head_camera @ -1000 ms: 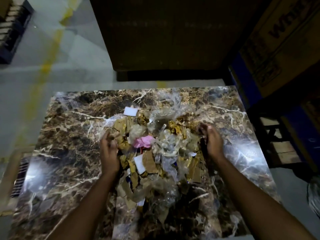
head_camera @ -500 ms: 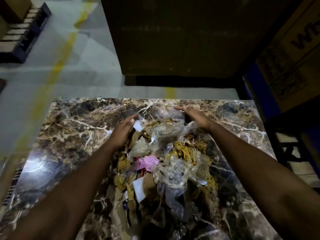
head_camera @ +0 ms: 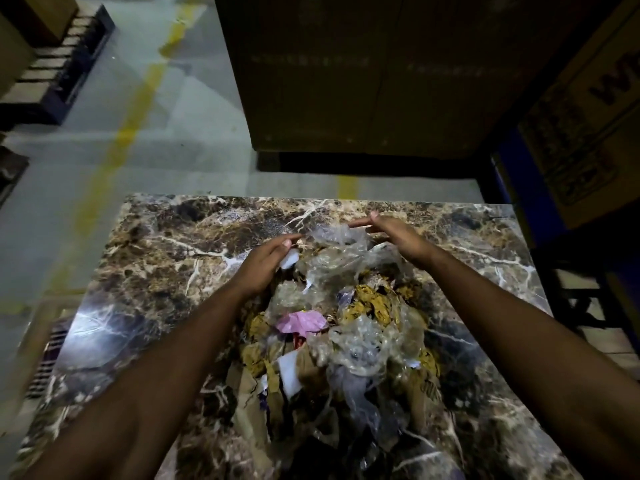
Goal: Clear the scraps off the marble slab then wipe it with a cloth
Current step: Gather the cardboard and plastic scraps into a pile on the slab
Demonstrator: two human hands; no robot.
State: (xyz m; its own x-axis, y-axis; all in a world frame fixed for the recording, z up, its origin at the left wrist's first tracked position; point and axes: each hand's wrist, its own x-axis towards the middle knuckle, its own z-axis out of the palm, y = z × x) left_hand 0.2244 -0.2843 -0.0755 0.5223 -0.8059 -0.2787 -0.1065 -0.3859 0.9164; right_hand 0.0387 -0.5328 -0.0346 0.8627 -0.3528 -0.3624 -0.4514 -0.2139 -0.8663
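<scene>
A brown veined marble slab (head_camera: 166,258) fills the lower view. A heap of scraps (head_camera: 349,337) lies along its middle: clear crumpled plastic, yellow-brown cardboard bits, white paper pieces and a pink scrap (head_camera: 301,322). My left hand (head_camera: 266,263) reaches to the far left side of the heap with straight fingers, its palm against a white paper piece (head_camera: 290,258). On the far right side my right hand (head_camera: 388,233) cups the clear plastic with straight fingers. The fingertips of both hands nearly meet behind the heap. No cloth is visible.
A large dark cardboard box (head_camera: 363,74) stands on the floor just beyond the slab's far edge. More printed boxes (head_camera: 595,109) and a blue frame (head_camera: 519,188) crowd the right. A pallet (head_camera: 59,71) sits far left on the grey floor with a yellow line (head_camera: 131,109).
Both hands moved from the sides of the heap to its far end and their fingertips drew closer together. The camera tilted and shifted nearer.
</scene>
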